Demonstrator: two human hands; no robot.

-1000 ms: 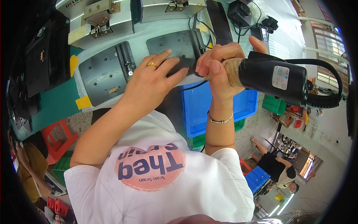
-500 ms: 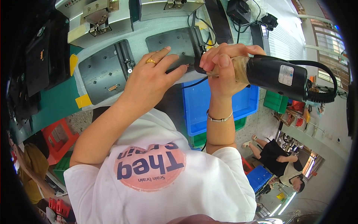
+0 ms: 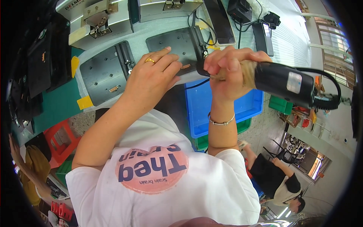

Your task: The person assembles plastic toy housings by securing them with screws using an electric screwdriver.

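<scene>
My right hand (image 3: 227, 77) is wrapped round the taped front of a black electric screwdriver (image 3: 283, 82), which lies almost level. Its tip end is at the right edge of a dark grey panel (image 3: 174, 41), mostly hidden by my fingers. On that panel's near edge rests my left hand (image 3: 153, 75), a gold ring on one finger, its fingers stretched out over the surface. A small copper-coloured piece (image 3: 185, 66) lies on the panel beside the fingertips. To the left, a similar panel (image 3: 102, 72) carries another copper-coloured piece (image 3: 114, 89).
Two silver box-shaped machines (image 3: 85, 39) stand along the far side. Black panels (image 3: 38, 56) are stacked at left. A dark flat device (image 3: 219, 20), a black adapter (image 3: 239, 10) and cables lie far right. Below the bench edge is a blue tray (image 3: 198, 125). Another person (image 3: 276, 176) is at lower right.
My left fingers have drawn back slightly, uncovering the copper-coloured piece. My right hand and the screwdriver have shifted a little nearer to me. The person in the background has moved.
</scene>
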